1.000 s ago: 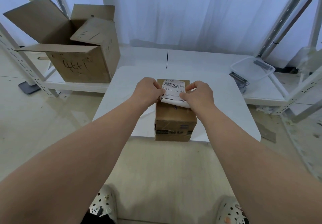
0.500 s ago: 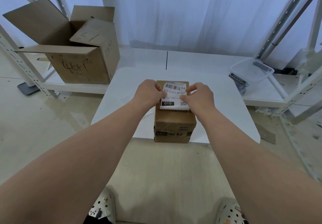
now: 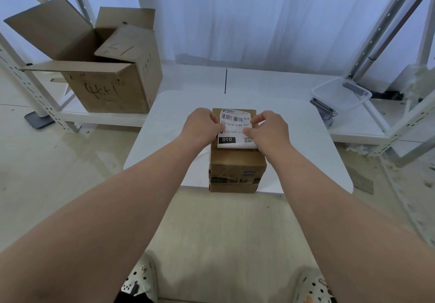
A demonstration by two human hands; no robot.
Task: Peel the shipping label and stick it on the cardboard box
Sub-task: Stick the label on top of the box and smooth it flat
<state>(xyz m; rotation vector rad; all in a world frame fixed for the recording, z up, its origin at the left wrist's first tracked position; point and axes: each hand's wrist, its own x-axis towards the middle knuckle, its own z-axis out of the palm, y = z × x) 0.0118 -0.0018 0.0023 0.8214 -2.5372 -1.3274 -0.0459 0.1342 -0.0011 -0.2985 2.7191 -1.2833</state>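
The shipping label (image 3: 236, 129) lies on the top face of the cardboard box (image 3: 237, 169), between the two hands. The left hand (image 3: 203, 126) pinches the label's left edge, its grip curled with the thumb on the printed side. The right hand (image 3: 269, 131) pinches the right edge between thumb and forefinger. The label's near edge curls a little up from the box. The box stands on the white worktop (image 3: 299, 152), at its near edge.

Far to the left of the box, an open carton (image 3: 106, 92) sits on a low shelf (image 3: 103, 117). Its flaps are up and one is folded inward, so I cannot tell what is inside. To the right of the box a clear plastic tub (image 3: 341, 93) is tilted, and its content cannot be told.
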